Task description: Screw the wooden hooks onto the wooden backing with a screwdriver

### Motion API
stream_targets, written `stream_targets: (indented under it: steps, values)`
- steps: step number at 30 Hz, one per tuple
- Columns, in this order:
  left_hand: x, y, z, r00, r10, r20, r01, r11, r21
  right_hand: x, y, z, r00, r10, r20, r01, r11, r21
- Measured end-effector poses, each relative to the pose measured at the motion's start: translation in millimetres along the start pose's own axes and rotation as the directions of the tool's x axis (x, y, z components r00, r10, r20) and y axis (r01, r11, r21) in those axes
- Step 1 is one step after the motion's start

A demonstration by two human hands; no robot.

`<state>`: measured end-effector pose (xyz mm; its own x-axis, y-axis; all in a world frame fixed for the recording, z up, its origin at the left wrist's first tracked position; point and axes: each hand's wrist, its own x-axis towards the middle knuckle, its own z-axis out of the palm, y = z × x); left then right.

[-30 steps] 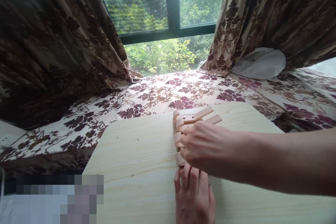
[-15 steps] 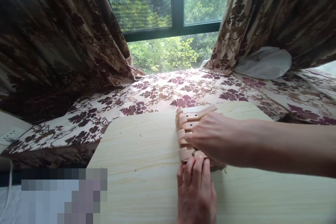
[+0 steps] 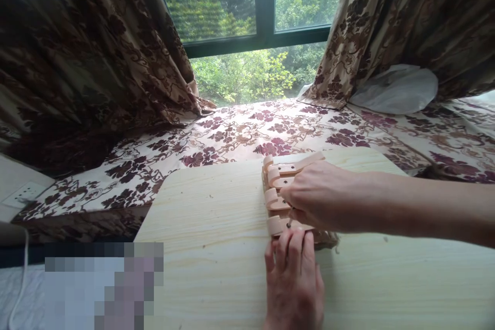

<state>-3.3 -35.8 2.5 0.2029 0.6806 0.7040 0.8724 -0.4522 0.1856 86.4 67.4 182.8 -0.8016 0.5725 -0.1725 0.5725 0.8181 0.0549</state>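
Note:
A row of pale pink bands with small dark holes (image 3: 275, 225) lies across a brownish base (image 3: 327, 241) on the table. Their ends curl up on the left side. My left hand (image 3: 294, 278) reaches in from below, bent fingers pressed on the nearest band and holding that end. From the right, my right hand (image 3: 315, 193) is closed over the middle bands, covering much of them. A thin dark shaft (image 3: 289, 224) slants from under its fingers to the nearest band; the rest of this thin tool is hidden in the fist.
The pale wooden tabletop (image 3: 209, 247) carries a few small specks. Beyond it lies a floral-covered ledge (image 3: 240, 129) below the window (image 3: 266, 5), between patterned curtains. A white plastic bag (image 3: 398, 90) rests at right; a wall socket (image 3: 27, 194) and white cable (image 3: 25, 273) are at left.
The whole view has shifted slightly, so everything sits a little further right. My right hand has tilted a little, baring more of the nearest band. Both hands stay on the row of bands.

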Motion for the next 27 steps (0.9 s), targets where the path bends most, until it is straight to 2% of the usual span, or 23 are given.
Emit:
stream_targets:
  steps: [3,6,8,10,15,19,22,27]
  values:
    - [0.7,0.3,1.2,0.999,-0.003,-0.036,0.003,1.0,0.002,0.9,-5.8,-6.2,0.987,-0.02,0.157,0.037,0.994,-0.102]
    - [0.5,1.4,2.3,0.998,-0.014,-0.069,0.015,1.0,0.007,1.9,-9.2,-6.7,0.983,-0.145,0.113,0.154,0.985,-0.08]
    - [0.0,2.0,3.2,0.998,-0.018,-0.065,0.018,1.0,0.005,2.7,-9.1,-4.1,0.979,-0.178,0.097,0.184,0.981,-0.056]
    - [-0.7,2.1,4.4,0.998,-0.023,-0.061,0.023,1.0,0.0,4.0,-8.4,-1.4,0.981,-0.152,0.122,0.157,0.987,-0.035]
    - [-2.4,2.2,6.8,0.997,-0.036,-0.065,0.035,0.999,-0.008,9.6,-7.0,0.1,0.983,0.034,0.18,-0.017,0.995,-0.098]
    - [-3.5,2.8,7.2,0.998,-0.024,-0.066,0.025,1.0,0.003,10.0,-5.9,-6.0,0.976,0.058,0.208,-0.035,0.993,-0.109]
    - [-5.4,3.4,10.6,0.995,-0.038,-0.095,0.038,0.999,-0.007,6.6,-4.3,-9.0,0.969,-0.054,0.239,0.068,0.996,-0.052]
    - [-8.4,4.5,18.9,0.984,-0.093,-0.149,0.092,0.996,-0.014,3.6,-2.8,1.1,0.945,-0.286,0.16,0.29,0.957,-0.001]
